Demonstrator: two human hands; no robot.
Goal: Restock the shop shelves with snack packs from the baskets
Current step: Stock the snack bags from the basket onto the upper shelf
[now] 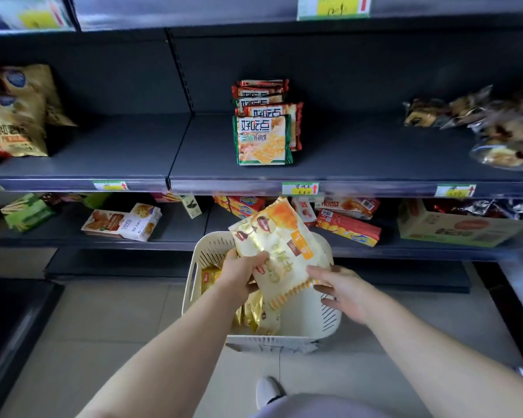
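Observation:
A cream plastic basket (302,315) stands on the floor before the shelves, with several yellow and gold snack packs (254,315) inside. Above it, my left hand (242,271) grips the left edge of a white and orange snack pack (284,248), which is tilted. My right hand (344,292) touches the pack's lower right corner with its fingers spread. On the middle shelf (360,158), a stack of green and red biscuit packs (264,128) stands in a row front to back.
Gold bags (15,116) fill the middle shelf's left end and clear-wrapped pastries (495,125) its right end. The lower shelf holds boxes and packs, with a cardboard carton (462,227) at right. A dark counter edge (9,327) runs along the left. My white shoe (267,390) is on the tiled floor.

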